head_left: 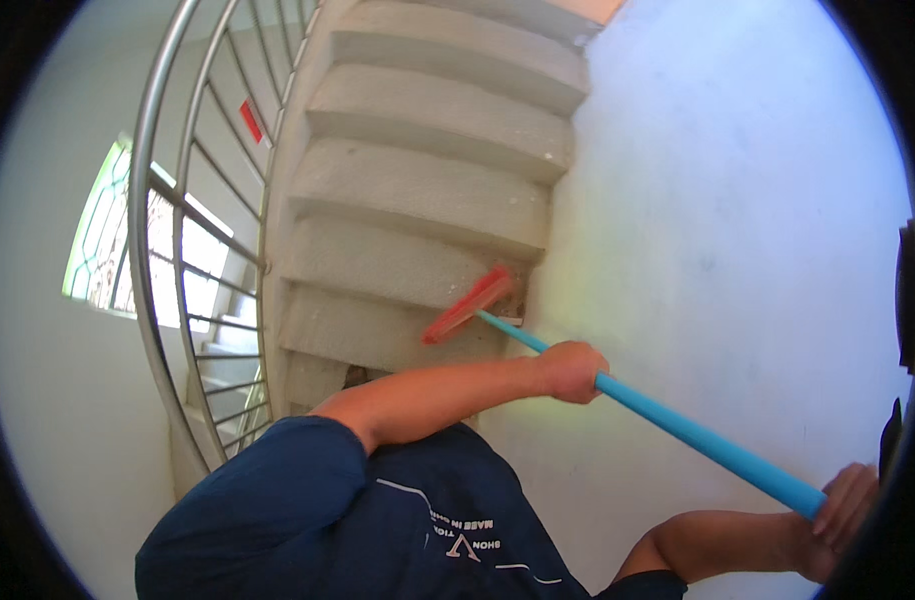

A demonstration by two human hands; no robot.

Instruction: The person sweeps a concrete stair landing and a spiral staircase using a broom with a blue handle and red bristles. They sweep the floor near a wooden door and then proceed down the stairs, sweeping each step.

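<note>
A broom with a blue handle [697, 435] and a red head [468, 306] slants across the view. My left hand [576, 372] is shut around the lower part of the handle. Near its upper end, at the right rim, my right hand [844, 517] grips the same handle; the rim's dark edge partly hides that hand. The red head lies over a concrete stair step [367, 315], close to the wall corner. It looks slightly blurred. Beside the head, a small pale strip [511, 321] and some dark debris sit in the corner.
Concrete stairs [435, 165] rise ahead. On the left runs a metal railing [146, 225] carrying a red tag [252, 121]; beyond it are a barred window [101, 232] and another flight [232, 360]. A white wall [712, 225] borders the right. Dark objects [907, 296] show at the right rim.
</note>
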